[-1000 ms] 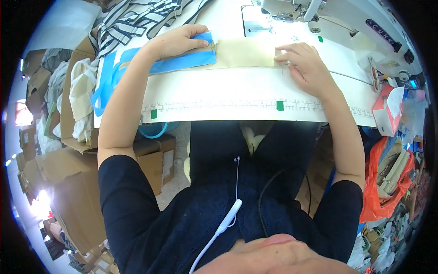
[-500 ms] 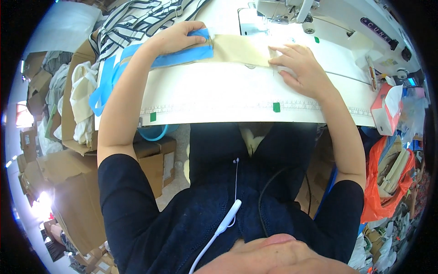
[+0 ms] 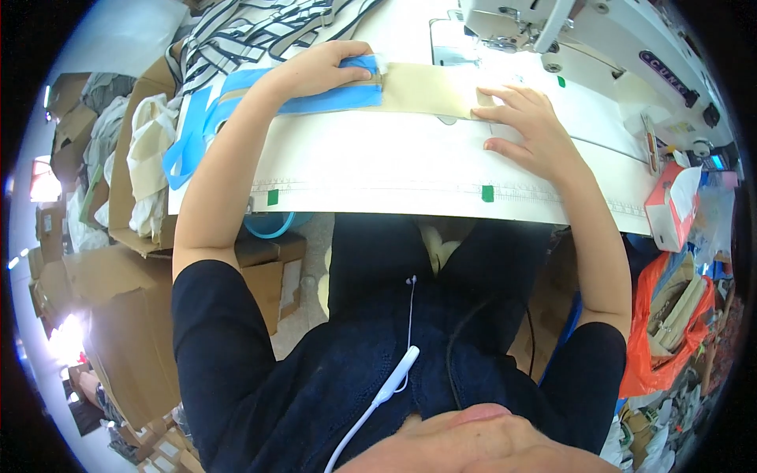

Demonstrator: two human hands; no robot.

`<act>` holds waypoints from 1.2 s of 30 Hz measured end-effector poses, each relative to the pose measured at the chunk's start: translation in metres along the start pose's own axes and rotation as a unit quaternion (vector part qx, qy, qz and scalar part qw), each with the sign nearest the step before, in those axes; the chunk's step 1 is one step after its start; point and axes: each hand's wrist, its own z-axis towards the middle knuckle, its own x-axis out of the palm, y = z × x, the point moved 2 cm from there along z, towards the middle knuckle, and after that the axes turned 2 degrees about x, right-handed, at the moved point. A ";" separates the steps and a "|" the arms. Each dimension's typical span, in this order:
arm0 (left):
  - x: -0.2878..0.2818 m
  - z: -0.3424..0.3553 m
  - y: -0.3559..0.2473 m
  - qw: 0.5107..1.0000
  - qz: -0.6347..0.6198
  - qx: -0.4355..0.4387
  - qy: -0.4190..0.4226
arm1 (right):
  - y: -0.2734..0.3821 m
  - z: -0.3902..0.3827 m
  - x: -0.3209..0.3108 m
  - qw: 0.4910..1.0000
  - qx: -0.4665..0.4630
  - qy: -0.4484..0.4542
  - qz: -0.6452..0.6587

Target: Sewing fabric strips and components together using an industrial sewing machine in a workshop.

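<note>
My left hand (image 3: 327, 72) lies over a blue fabric strip (image 3: 331, 99), its thumb and fingers closed on the strip near the right end. A zipper-like brown line runs along the blue material. Joined or laid against that end, a flat beige fabric piece (image 3: 426, 88) stretches to the right. My right hand (image 3: 524, 126) is at the beige piece's far end, fingers stretched out and thumb apart, fingertips touching a small turned-up edge. Blue strap loops (image 3: 183, 158) trail from the strip past my left forearm.
A white sewing machine (image 3: 599, 47) stands at the back right of the white table (image 3: 371, 173). Striped black-and-white straps (image 3: 252, 35) heap at the back left. A tissue box (image 3: 669, 206) sits at the right edge. Cardboard boxes (image 3: 126, 315) and a red bag (image 3: 646, 363) flank me.
The whole view has shifted slightly, so the table and machine appear a little further right. Both hands keep nearly the same places on the fabric.
</note>
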 end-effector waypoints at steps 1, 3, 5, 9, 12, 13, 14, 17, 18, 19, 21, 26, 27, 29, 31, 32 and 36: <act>-0.002 0.000 -0.004 1.000 0.000 -0.003 -0.001 | -0.001 -0.002 -0.001 1.000 0.007 0.003 -0.006; -0.005 -0.002 -0.011 0.999 -0.019 -0.021 0.037 | -0.002 -0.003 0.000 1.000 0.012 0.006 -0.012; -0.005 -0.006 -0.013 0.998 -0.022 -0.035 0.037 | -0.002 -0.004 0.001 1.000 0.008 -0.008 0.001; -0.002 -0.003 -0.010 0.999 -0.029 -0.027 0.027 | -0.004 -0.002 -0.003 0.999 0.018 0.014 0.047; -0.009 -0.003 -0.012 0.999 -0.026 -0.028 0.037 | -0.001 -0.001 -0.004 0.997 0.017 0.021 0.070; -0.008 -0.001 -0.012 0.999 -0.026 -0.027 0.038 | 0.000 -0.002 -0.003 0.997 0.018 0.025 0.067; -0.008 -0.001 -0.012 0.999 -0.021 -0.027 0.031 | 0.001 -0.002 -0.002 0.997 0.020 0.028 0.064; -0.007 0.001 -0.009 0.999 -0.010 -0.030 0.021 | 0.004 -0.004 -0.001 0.999 0.036 0.011 0.030; -0.007 0.001 -0.007 0.999 -0.003 -0.034 0.018 | 0.004 -0.003 -0.002 0.999 0.037 0.010 0.030; -0.005 0.001 -0.004 0.999 -0.003 -0.034 0.019 | 0.004 -0.002 -0.002 0.999 0.034 0.024 0.029; -0.004 0.001 0.001 0.999 0.001 -0.031 0.021 | 0.005 -0.001 0.000 0.998 0.030 0.037 0.031; -0.012 -0.009 0.007 1.000 -0.009 0.017 -0.008 | 0.004 -0.002 0.001 0.999 0.030 0.034 0.013; -0.011 -0.011 0.014 0.997 -0.011 0.062 -0.043 | 0.004 -0.001 0.001 0.999 0.025 0.031 0.017; -0.017 -0.014 0.022 0.996 -0.044 0.061 -0.048 | 0.003 -0.004 0.002 0.999 0.034 0.033 0.012; -0.031 -0.023 0.028 0.992 -0.110 0.037 -0.050 | 0.002 -0.002 0.002 0.999 0.028 0.028 0.024; -0.037 -0.026 0.028 0.988 -0.153 0.002 -0.007 | 0.002 -0.003 0.001 0.999 0.021 0.026 0.034; -0.033 -0.027 0.040 0.984 -0.133 -0.045 0.109 | 0.003 -0.002 0.003 0.999 0.025 0.022 0.025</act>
